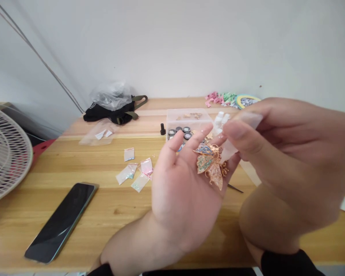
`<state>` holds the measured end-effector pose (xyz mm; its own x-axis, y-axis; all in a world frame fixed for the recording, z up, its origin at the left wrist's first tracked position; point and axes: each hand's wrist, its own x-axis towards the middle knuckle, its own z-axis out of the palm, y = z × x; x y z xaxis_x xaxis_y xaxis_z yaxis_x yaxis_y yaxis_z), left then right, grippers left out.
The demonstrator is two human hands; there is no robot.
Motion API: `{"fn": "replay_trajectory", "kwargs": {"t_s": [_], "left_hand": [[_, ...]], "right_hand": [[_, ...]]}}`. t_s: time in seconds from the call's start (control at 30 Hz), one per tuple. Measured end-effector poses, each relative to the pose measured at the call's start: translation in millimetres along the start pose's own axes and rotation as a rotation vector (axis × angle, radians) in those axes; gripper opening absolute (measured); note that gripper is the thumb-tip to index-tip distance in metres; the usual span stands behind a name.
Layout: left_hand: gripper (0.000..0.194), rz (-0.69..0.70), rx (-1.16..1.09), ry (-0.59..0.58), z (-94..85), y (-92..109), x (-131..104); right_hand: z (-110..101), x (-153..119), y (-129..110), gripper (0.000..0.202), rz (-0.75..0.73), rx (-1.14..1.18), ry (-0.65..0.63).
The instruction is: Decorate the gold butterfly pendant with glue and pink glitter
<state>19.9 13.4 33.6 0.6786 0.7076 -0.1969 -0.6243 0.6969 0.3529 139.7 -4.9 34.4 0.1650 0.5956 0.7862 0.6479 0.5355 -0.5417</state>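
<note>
My left hand [186, 199] is held palm up above the table, fingers extended. Across its fingers lies a gold butterfly ornament [209, 163] with blue, green and pale pink glittery wing sections. Close over it, my right hand [287, 153] pinches a thin, translucent white piece [228, 150] between thumb and fingers. The piece hangs down beside the ornament; whether it is tissue or plastic I cannot tell. Behind my left fingertips is a clear plastic box [175, 115] with small round black-rimmed pots [186, 130] and gold pieces, partly hidden.
Several small zip bags [140, 182] lie left of my hands, near a black phone [60, 222]. A white fan [5, 153] stands at the left edge. Behind are a black bag [109, 113], a small black bottle [162, 129], white bottles [219, 120] and pink and green scraps [221, 98].
</note>
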Motion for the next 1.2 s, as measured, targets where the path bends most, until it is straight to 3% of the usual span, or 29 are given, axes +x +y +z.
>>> {"fn": "replay_trajectory", "kwargs": {"t_s": [0.2, 0.83, 1.2], "left_hand": [[0.056, -0.005, 0.003, 0.029, -0.3, -1.3, -1.2], [0.056, 0.012, 0.02, 0.049, -3.0, 0.0, -0.5], [0.054, 0.006, 0.005, 0.073, -1.8, -0.7, -2.2]], "right_hand": [[0.8, -2.4, -1.8, 0.032, 0.024, -0.083, 0.04], [0.4, 2.9, 1.3, 0.029, 0.033, -0.014, -0.021], [1.4, 1.1, 2.0, 0.024, 0.028, 0.002, 0.014]]}}
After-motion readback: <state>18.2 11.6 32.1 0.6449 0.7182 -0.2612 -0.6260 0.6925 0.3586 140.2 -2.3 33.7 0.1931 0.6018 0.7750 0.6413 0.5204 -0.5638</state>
